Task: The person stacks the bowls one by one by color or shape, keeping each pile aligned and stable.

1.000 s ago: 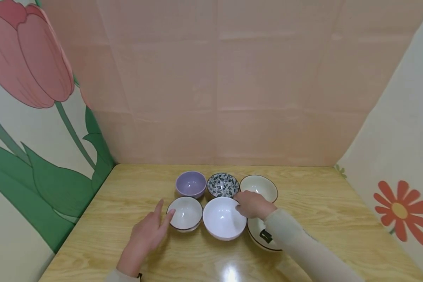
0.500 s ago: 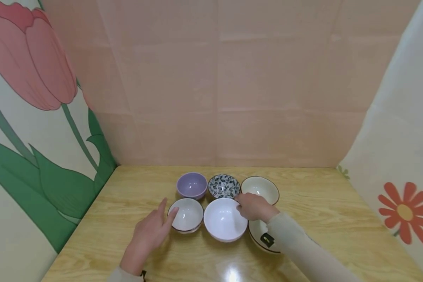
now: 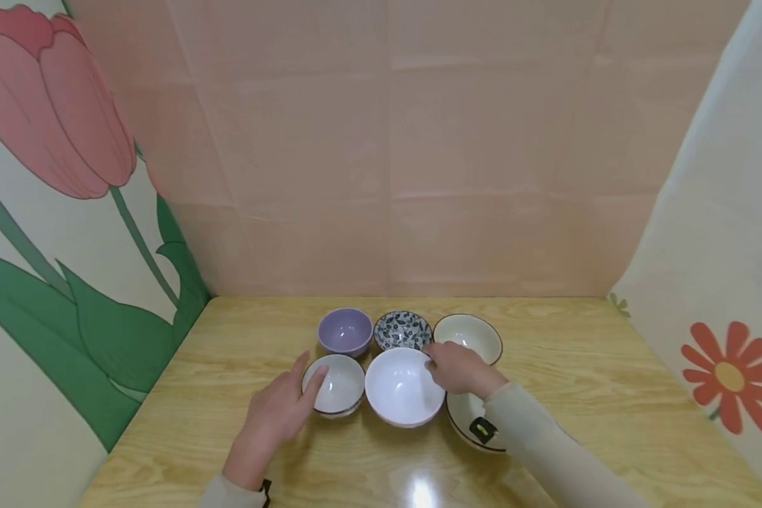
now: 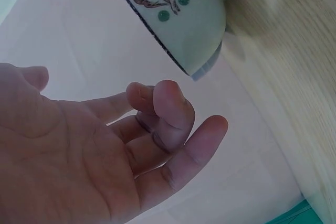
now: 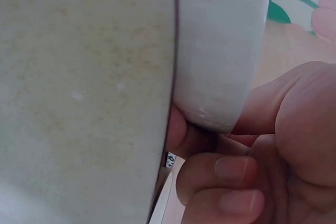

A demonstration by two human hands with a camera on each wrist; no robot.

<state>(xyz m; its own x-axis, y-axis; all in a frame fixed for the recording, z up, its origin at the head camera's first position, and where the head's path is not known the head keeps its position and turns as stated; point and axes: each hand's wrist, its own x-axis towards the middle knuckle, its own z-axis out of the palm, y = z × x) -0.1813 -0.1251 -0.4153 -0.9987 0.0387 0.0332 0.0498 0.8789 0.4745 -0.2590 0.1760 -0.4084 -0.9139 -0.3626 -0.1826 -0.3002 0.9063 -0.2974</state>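
My right hand [image 3: 460, 368] pinches the right rim of the plain white bowl [image 3: 405, 388], thumb on one side of the wall and fingers on the other in the right wrist view. That bowl [image 5: 220, 40] is slightly raised there beside a cream bowl wall [image 5: 84, 98]. My left hand [image 3: 279, 409] is beside a dark-rimmed off-white bowl [image 3: 335, 386], its thumb overlapping the rim in the head view. The left wrist view shows this hand [image 4: 105, 145] with loosely bent fingers and nothing held, apart from the bowl with painted leaves and dots [image 4: 184, 19].
Behind stand a purple bowl [image 3: 346, 331], a blue-and-white patterned bowl [image 3: 403, 330] and a cream bowl [image 3: 470, 331]. Another dark-rimmed bowl [image 3: 463, 413] lies partly under the right forearm. All sit close together on the wooden table [image 3: 571, 367], with a pink backdrop [image 3: 381, 176] behind.
The white bowl has risen slightly, its rim now covering more of the patterned bowl's front. My left hand has shifted a little to the right, while the other bowls stay in place.
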